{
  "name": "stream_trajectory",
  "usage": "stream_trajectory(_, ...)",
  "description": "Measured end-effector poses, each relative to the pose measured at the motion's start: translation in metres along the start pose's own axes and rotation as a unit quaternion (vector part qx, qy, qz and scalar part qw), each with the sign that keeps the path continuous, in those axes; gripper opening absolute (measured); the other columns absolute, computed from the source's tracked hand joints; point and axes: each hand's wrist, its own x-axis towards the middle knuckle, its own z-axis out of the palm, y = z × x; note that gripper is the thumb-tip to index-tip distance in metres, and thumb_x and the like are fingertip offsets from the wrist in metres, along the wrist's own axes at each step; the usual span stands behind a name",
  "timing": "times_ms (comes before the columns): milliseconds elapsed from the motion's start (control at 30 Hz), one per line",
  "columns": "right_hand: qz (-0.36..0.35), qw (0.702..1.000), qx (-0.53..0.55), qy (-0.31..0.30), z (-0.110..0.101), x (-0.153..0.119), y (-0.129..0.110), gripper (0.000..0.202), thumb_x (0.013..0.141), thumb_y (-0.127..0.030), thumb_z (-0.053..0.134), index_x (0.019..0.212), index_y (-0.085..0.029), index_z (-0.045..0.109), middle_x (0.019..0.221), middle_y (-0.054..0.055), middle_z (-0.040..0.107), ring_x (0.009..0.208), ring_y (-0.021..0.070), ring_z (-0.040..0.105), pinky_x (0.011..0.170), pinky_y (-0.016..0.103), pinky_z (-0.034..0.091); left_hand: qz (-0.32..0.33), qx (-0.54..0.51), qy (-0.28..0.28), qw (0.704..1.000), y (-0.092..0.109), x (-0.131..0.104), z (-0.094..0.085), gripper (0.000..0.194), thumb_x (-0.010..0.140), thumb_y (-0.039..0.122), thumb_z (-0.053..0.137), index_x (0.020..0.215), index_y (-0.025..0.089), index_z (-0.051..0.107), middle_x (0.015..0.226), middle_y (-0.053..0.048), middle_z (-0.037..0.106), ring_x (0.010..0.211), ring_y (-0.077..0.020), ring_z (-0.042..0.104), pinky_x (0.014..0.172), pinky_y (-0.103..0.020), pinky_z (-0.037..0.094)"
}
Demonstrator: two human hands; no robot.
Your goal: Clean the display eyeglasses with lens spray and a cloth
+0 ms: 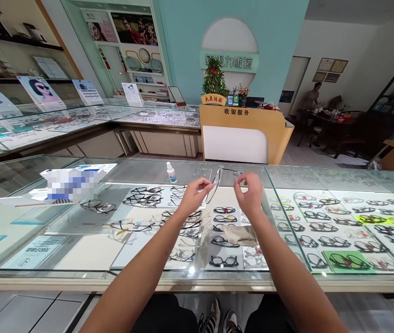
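At the left of the frame, an opened white and blue box (75, 185) lies on the glass counter (89, 252), with a loose pair of dark-framed spectacles (98, 206) just beside its lower right. Near the middle, a small white spray bottle (171, 172) stands upright (its label partly blue). Right of it, the left hand (194, 196) pinches part of the thin-framed glasses (218, 178) between thumb and fingertips; these are raised in the centre of the frame, between both hands. The right hand (249, 193) is curled, thumb and forefinger brought near each other by the glasses' other side; whether they grip it, I cannot tell. Below that hand, a beige cloth (240, 235) lies crumpled over the rows of displayed frames (224, 262).
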Motion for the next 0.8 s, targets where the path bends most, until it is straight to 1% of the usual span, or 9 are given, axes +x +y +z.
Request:
stream_trajectory(67,-0.010,0.997,0.043,-0.061,0.005,-0.006,-0.008,0.007,0.100,-0.024,0.060,0.094,-0.025,0.063,0.092,0.006,0.072,0.081,0.0224,0.063,0.075,0.037,0.051,0.006,-0.018,-0.012,1.000,-0.001,-0.001,0.003,0.032,0.094,0.053,0.071,0.091,0.021,0.070,0.091,-0.004,0.070,0.090,-0.0214,0.065,0.085,-0.034,0.050)
stream_trajectory(100,-0.015,0.994,0.062,-0.085,0.008,-0.009,-0.011,0.009,0.101,-0.024,0.059,0.099,-0.025,0.067,0.095,0.006,0.074,0.083,0.0218,0.065,0.075,0.036,0.052,0.010,-0.026,-0.017,0.999,-0.001,-0.002,0.004,0.032,0.094,0.053,0.071,0.091,0.021,0.071,0.091,-0.004,0.070,0.089,-0.0211,0.064,0.084,-0.033,0.049)
stream_trajectory(167,-0.022,0.990,0.086,-0.111,0.014,-0.014,-0.014,0.018,0.103,-0.022,0.056,0.107,-0.026,0.073,0.103,0.006,0.078,0.088,0.0214,0.069,0.079,0.036,0.055,0.015,-0.037,-0.026,0.999,-0.003,-0.002,0.006,0.031,0.094,0.052,0.071,0.093,0.021,0.072,0.091,-0.004,0.070,0.089,-0.0208,0.064,0.082,-0.033,0.049)
stream_trajectory(233,-0.024,0.989,0.093,-0.115,0.019,-0.018,-0.013,0.024,0.103,-0.021,0.056,0.112,-0.027,0.077,0.108,0.006,0.080,0.093,0.0213,0.071,0.084,0.036,0.057,0.017,-0.042,-0.031,0.998,-0.003,-0.003,0.006,0.031,0.094,0.051,0.072,0.093,0.021,0.072,0.093,-0.005,0.070,0.091,-0.0207,0.064,0.082,-0.032,0.049)
stream_trajectory(333,-0.014,0.989,0.082,-0.123,0.021,-0.020,-0.009,0.027,0.103,-0.021,0.057,0.116,-0.029,0.080,0.111,0.005,0.081,0.095,0.0214,0.073,0.087,0.036,0.056,0.019,-0.040,-0.033,0.998,-0.003,-0.003,0.006,0.030,0.094,0.051,0.072,0.093,0.021,0.073,0.093,-0.005,0.070,0.092,-0.0209,0.064,0.081,-0.032,0.049)
stream_trajectory(567,0.005,0.984,0.025,-0.174,0.018,-0.018,-0.013,0.026,0.103,-0.023,0.057,0.114,-0.028,0.080,0.108,0.006,0.081,0.084,0.0215,0.073,0.083,0.039,0.049,0.023,-0.017,-0.008,1.000,0.001,-0.006,0.010,0.030,0.094,0.051,0.071,0.091,0.021,0.074,0.094,-0.005,0.070,0.093,-0.0214,0.065,0.081,-0.032,0.051)
stream_trajectory(667,0.025,0.984,0.004,-0.175,0.017,-0.018,-0.014,0.026,0.103,-0.023,0.056,0.113,-0.026,0.080,0.107,0.006,0.081,0.085,0.0220,0.073,0.083,0.040,0.047,0.016,-0.022,0.012,1.000,0.002,-0.005,0.011,0.032,0.092,0.053,0.071,0.089,0.021,0.072,0.091,-0.005,0.070,0.089,-0.0210,0.065,0.079,-0.031,0.051)
stream_trajectory(800,0.042,0.984,-0.022,-0.170,0.016,-0.017,-0.011,0.026,0.103,-0.023,0.055,0.113,-0.024,0.079,0.107,0.007,0.081,0.085,0.0219,0.072,0.086,0.040,0.047,-0.004,-0.045,0.058,0.997,-0.002,-0.003,0.009,0.036,0.088,0.056,0.075,0.091,0.021,0.071,0.094,-0.005,0.072,0.086,-0.0204,0.066,0.080,-0.033,0.054)
